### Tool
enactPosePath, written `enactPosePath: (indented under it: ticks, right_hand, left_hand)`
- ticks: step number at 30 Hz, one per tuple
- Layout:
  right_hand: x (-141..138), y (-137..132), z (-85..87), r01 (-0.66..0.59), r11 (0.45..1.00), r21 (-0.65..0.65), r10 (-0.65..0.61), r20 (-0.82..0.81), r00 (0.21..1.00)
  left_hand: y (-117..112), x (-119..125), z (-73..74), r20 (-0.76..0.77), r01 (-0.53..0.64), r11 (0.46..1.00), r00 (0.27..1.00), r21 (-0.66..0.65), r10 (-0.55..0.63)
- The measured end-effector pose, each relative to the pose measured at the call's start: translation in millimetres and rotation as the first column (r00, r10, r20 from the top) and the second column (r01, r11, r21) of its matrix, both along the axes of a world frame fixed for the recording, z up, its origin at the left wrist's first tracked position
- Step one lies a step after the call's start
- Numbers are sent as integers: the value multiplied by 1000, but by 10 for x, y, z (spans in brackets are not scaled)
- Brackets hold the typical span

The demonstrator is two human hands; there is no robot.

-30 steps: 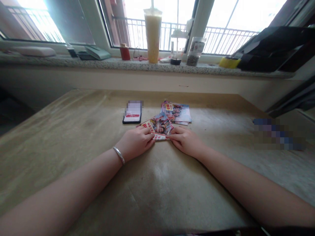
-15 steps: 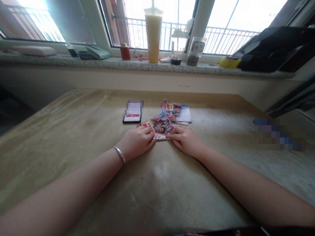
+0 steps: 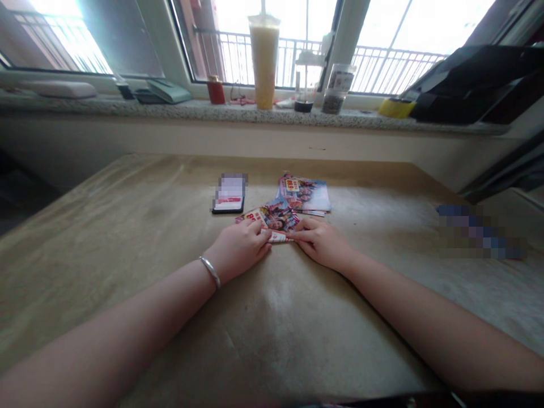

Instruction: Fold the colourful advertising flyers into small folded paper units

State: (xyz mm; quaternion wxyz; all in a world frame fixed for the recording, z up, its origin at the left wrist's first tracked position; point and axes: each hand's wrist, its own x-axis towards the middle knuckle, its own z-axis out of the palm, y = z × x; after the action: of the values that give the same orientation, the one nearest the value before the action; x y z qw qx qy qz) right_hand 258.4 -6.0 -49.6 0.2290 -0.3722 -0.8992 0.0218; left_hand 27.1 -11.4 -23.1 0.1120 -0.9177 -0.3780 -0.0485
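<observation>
A colourful printed flyer (image 3: 278, 218) lies on the table between my hands, its near edge folded over into a narrow white and red strip. My left hand (image 3: 238, 246), with a silver bangle on the wrist, holds the flyer's left part, fingers curled on the fold. At the right end of the same fold, my right hand (image 3: 321, 241) grips the paper with bent fingers. Parts of the flyer are hidden under both hands. Just behind it rests a stack of similar flyers (image 3: 312, 195), slightly fanned out.
A phone (image 3: 228, 194) with a lit, blurred screen lies left of the stack on the table (image 3: 272, 328). A blurred bluish item (image 3: 478, 232) lies far right. On the windowsill (image 3: 191, 111) stand a tall yellow drink (image 3: 264, 65), a red jar (image 3: 216, 90) and a black bag (image 3: 471, 85).
My left hand has shifted slightly right and nearer along the fold, uncovering a bit more of the flyer's left side. My right hand and the stack have stayed in place.
</observation>
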Motion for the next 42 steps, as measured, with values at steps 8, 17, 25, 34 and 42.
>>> enactPosePath:
  ticks: [8,17,25,34,42]
  right_hand:
    - [5,31,-12,-24,999,-39,20,-101,995]
    - [23,36,-19,-6,999,-48,-1,-144,990]
    - [28,30,-2,-27,999,-23,24,-107,994]
    - [18,20,23,-24,1000,-11,23,-59,998]
    - [14,-4,47,12,1000,13,-12,19,1000]
  left_hand:
    - [-3,33,-46,-2,44,999,999,12,-44]
    - [-24,51,-17,18,89,996,996,25,-89]
    - [-10,56,-44,48,148,989,988,31,-149]
    - [-19,64,-35,81,144,990,986,-10,-142]
    - [-36,69,5,81,190,978,980,-89,-183]
